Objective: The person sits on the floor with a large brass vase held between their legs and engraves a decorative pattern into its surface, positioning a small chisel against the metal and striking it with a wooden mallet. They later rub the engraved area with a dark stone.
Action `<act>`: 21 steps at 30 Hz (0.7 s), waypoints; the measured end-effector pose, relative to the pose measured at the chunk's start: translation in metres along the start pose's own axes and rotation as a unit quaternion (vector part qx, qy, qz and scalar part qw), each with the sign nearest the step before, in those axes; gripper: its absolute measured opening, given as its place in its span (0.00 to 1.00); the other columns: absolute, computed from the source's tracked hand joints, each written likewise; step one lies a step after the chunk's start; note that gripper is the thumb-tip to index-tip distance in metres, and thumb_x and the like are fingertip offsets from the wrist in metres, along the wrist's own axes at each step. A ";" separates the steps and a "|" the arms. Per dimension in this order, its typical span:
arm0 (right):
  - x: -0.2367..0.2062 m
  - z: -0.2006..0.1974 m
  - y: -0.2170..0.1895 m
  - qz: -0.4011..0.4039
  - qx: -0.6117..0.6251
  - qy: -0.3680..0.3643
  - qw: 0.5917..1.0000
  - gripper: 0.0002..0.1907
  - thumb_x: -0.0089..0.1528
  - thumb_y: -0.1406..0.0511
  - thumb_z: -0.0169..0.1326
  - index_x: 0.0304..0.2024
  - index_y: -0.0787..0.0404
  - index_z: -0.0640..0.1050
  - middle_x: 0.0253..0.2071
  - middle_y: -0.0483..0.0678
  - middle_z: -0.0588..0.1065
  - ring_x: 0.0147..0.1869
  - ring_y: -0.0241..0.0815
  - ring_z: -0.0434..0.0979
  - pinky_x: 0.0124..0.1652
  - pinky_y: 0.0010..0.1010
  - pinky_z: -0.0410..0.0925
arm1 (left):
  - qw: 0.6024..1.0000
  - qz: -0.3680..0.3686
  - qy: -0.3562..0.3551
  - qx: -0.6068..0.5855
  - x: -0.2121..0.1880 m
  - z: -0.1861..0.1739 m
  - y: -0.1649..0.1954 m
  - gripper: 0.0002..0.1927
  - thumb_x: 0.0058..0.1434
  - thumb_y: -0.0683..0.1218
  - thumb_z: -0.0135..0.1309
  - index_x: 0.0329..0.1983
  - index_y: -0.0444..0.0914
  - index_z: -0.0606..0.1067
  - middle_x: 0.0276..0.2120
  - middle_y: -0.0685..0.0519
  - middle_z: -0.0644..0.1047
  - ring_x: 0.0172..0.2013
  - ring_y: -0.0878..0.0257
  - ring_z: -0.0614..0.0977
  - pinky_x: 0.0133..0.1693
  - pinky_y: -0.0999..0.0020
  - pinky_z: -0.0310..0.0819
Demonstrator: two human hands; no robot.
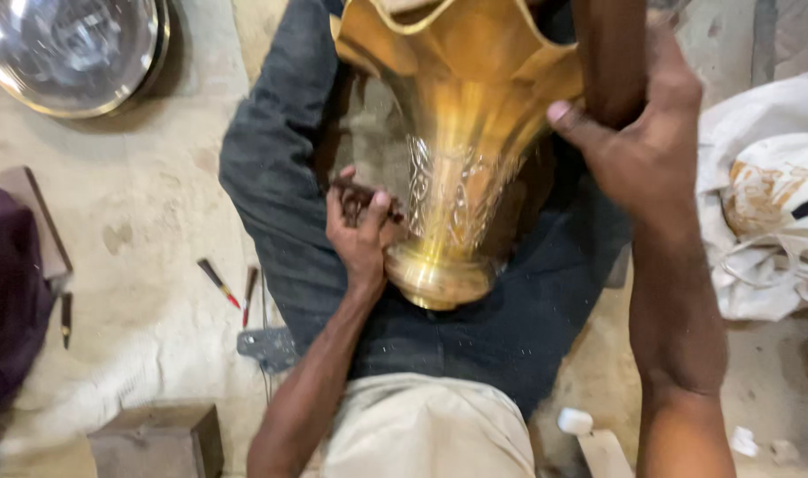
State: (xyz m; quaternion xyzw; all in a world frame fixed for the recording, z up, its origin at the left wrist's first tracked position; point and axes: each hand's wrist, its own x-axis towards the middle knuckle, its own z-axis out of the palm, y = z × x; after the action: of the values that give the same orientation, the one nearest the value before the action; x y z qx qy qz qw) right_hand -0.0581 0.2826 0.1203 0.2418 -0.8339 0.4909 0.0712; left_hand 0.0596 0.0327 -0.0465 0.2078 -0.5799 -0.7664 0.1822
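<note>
A tall brass vase (461,133) with a fluted rim and engraved pattern lies across my lap, its foot pointing toward me. My left hand (361,232) is closed on a small dark tool (358,193) with its tip against the vase's engraved side. My right hand (638,142) grips the upper flared part of the vase and holds it steady. My dark trousers (280,177) show beneath the vase.
A round shiny metal tray (72,49) lies at the top left. Small hand tools (220,283) rest on the dusty floor at the left. White cloth bags (767,204) are heaped at the right. A wooden block (160,438) sits at the bottom left.
</note>
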 end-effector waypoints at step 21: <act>-0.044 -0.017 -0.035 0.001 -0.287 -0.158 0.945 0.26 0.61 0.64 0.65 0.62 0.51 0.74 0.32 0.49 0.78 0.31 0.44 0.79 0.34 0.36 0.74 | 0.878 0.123 -0.445 0.123 0.024 -0.010 0.049 0.22 0.64 0.37 0.61 0.62 0.37 0.73 0.40 0.50 0.84 0.40 0.63 0.86 0.44 0.68 0.86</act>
State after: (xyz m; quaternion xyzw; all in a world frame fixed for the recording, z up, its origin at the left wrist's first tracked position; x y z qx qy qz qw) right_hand -0.0056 0.2981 0.1407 0.2849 -0.9403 0.1862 0.0048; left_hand 0.0461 -0.0008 -0.0044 -0.2076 -0.7102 -0.6721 -0.0290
